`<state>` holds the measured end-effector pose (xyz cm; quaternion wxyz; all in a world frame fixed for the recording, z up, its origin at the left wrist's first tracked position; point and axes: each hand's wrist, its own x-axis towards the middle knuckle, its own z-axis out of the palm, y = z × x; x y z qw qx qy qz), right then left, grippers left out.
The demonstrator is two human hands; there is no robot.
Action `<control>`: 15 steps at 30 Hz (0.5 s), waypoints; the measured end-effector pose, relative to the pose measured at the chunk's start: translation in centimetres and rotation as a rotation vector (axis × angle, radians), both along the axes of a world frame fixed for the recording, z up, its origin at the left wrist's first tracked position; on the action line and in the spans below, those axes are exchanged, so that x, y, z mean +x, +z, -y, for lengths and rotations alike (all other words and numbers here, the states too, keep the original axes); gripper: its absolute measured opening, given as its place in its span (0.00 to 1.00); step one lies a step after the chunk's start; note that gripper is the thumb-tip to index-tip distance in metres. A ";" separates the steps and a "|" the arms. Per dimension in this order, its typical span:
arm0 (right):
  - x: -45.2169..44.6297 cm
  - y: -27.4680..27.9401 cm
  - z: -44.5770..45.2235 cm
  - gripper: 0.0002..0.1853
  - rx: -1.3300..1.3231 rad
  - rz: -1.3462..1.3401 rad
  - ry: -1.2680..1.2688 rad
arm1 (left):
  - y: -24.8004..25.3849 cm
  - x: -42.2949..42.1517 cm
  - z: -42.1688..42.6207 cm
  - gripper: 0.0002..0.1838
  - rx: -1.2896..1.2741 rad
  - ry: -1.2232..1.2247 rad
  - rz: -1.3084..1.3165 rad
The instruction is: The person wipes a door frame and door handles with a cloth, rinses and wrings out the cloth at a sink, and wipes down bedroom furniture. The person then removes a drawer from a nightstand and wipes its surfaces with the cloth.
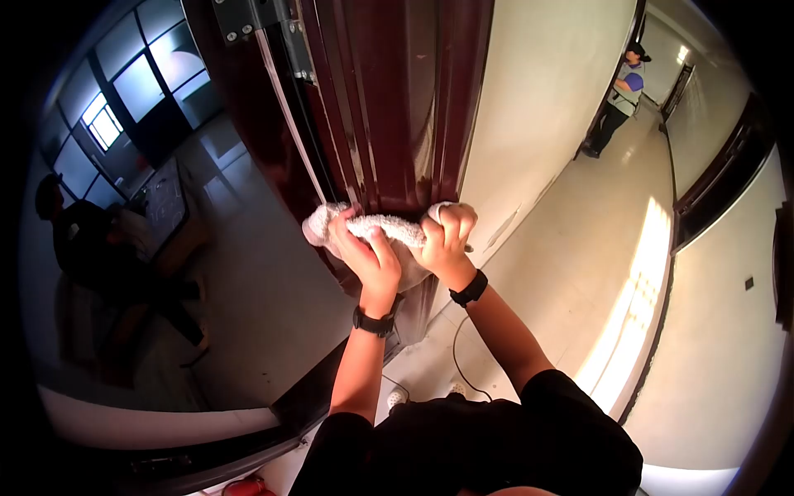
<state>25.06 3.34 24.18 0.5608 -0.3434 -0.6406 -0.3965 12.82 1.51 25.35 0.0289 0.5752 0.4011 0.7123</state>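
Observation:
A pale, fluffy cloth (385, 225) is stretched between my two hands, across the dark red door frame (380, 107). My left hand (364, 255) is closed round its left part, where a bunched end hangs over the frame's edge. The fingers of my right hand (449, 238) are curled in a fist round its right end, close to the cream wall. The cloth lies against the frame or just in front of it; I cannot tell how firmly it touches. Each wrist carries a black band.
A metal hinge (240, 16) sits high on the frame. Through the doorway, a person in dark clothes (91, 240) sits near a low table (169, 198). Another person (620, 99) stands in the sunlit corridor (571, 248). A thin cable (457, 355) and a red object (248, 486) lie low down.

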 end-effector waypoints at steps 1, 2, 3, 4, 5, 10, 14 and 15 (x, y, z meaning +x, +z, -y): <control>0.0 -0.8 0.1 0.14 0.005 0.005 -0.021 | -1.0 -0.1 0.0 0.21 -0.015 0.005 -0.016; 0.0 -1.5 0.0 0.14 0.014 0.010 -0.024 | -2.3 -0.2 -0.1 0.21 0.000 0.012 -0.049; 0.1 -2.5 -0.1 0.14 0.020 0.013 -0.026 | -3.4 -0.2 -0.1 0.22 0.012 0.018 -0.083; 0.2 -3.4 -0.2 0.14 0.007 0.011 -0.025 | -4.5 -0.2 0.1 0.23 -0.001 0.000 -0.087; 0.3 -4.5 -0.2 0.14 0.015 0.020 -0.040 | -5.6 -0.2 0.2 0.23 -0.023 -0.023 -0.070; 0.1 -9.9 0.7 0.16 -0.088 0.023 -0.059 | -11.6 -0.7 -0.2 0.22 -0.043 -0.093 -0.079; -1.0 -13.5 3.1 0.19 -0.410 -0.059 -0.019 | -15.7 -1.7 0.7 0.22 -0.260 -0.205 -0.113; -1.5 -14.9 3.9 0.19 -0.513 -0.122 -0.006 | -16.0 -2.2 1.6 0.22 -0.360 -0.237 -0.123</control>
